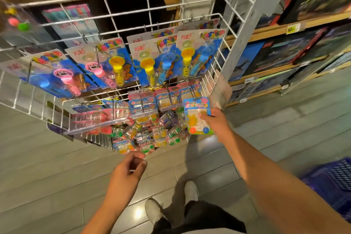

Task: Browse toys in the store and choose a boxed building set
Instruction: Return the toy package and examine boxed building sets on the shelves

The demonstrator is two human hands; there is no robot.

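I'm only browsing: my right hand (214,121) pinches a small carded toy (197,118) by the wire rack (212,74); my left hand (129,171) curls empty. Boxed sets (296,51) wait on the right-hand shelves, unchosen.

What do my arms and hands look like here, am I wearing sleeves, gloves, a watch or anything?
Both arms are bare right up to the edge of the picture: no sleeves show. The left hand and the right hand wear no gloves, and no watch, ring or bracelet shows on either wrist.
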